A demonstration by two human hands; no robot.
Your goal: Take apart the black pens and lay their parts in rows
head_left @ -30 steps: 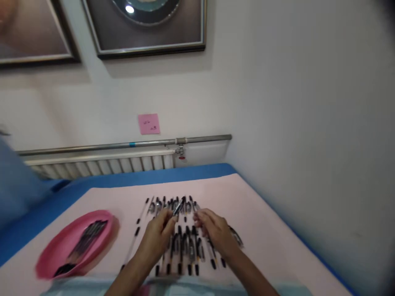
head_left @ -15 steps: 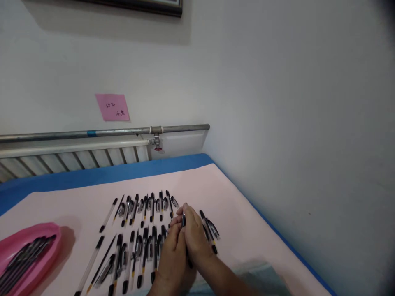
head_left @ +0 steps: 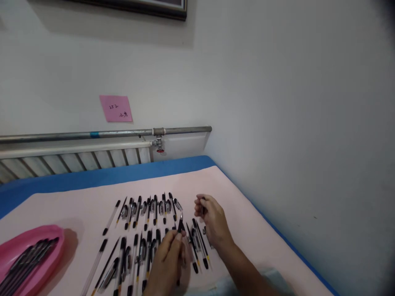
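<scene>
My left hand (head_left: 165, 261) is closed around a pen (head_left: 180, 224), its black grip and bare metal tip pointing up and away from me. To the right and a little farther off, my right hand (head_left: 214, 220) is curled over a small dark piece, which looks like a pen cap (head_left: 203, 201), mostly hidden by the fingers. Loose pen parts lie in two rows on the pink sheet: clear barrels (head_left: 111, 217) with black ends, thin refills (head_left: 106, 263) and clear caps (head_left: 178, 204) with black clips. My left hand covers part of the near row.
A pink bowl (head_left: 58, 246) at the left holds several dark pens (head_left: 29, 263). The pink sheet (head_left: 197, 181) lies over a blue cover (head_left: 123, 174). Walls meet the table at the back and right, with a radiator (head_left: 77, 160), a pipe and a valve (head_left: 159, 142) behind.
My hands were together around the pen and have come apart. The right hand moved up and right with the small dark piece; the left keeps the pen, whose metal tip now shows.
</scene>
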